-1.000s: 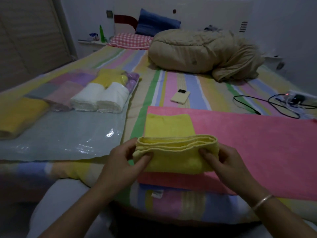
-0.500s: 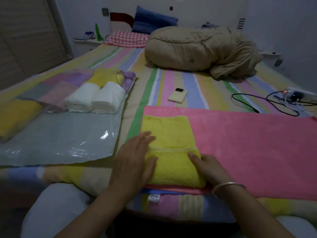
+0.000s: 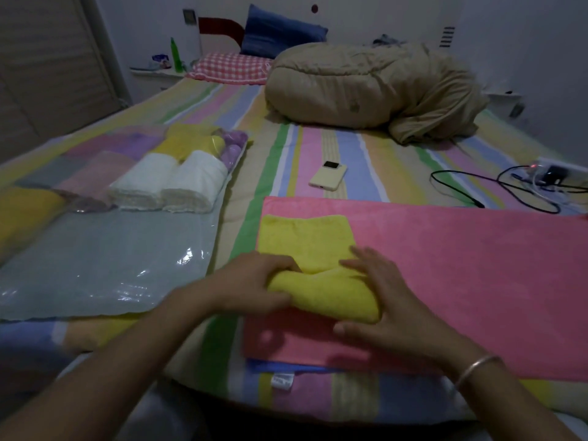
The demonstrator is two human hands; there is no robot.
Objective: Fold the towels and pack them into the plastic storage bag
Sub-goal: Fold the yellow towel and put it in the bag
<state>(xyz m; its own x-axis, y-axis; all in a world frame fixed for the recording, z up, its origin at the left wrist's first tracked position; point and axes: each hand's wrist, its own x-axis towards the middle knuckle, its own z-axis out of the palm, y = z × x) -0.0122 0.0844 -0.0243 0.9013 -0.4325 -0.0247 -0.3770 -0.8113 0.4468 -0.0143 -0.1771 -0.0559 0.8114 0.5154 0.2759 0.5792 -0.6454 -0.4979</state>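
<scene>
A yellow towel (image 3: 310, 243) lies on the left end of a spread pink towel (image 3: 461, 262) on the bed, its near end rolled into a thick roll. My left hand (image 3: 251, 284) grips the roll's left end, fingers curled over it. My right hand (image 3: 385, 300) grips the right end, fingers over the top and thumb under the near side. To the left lies the clear plastic storage bag (image 3: 95, 259); rolled white towels (image 3: 171, 183), yellow towels (image 3: 191, 138) and purple towels (image 3: 234, 144) sit in its far part.
A cream phone (image 3: 328, 174) lies on the striped bedsheet beyond the pink towel. Black cables (image 3: 496, 189) and a power strip (image 3: 560, 170) are at the right. A bundled tan duvet (image 3: 366, 87) and pillows fill the bed's far end. The bed's edge is just below my hands.
A second ago I held the folded yellow towel up at both ends. I then laid it flat on the pink towel, and now its near end is rolled up under both hands.
</scene>
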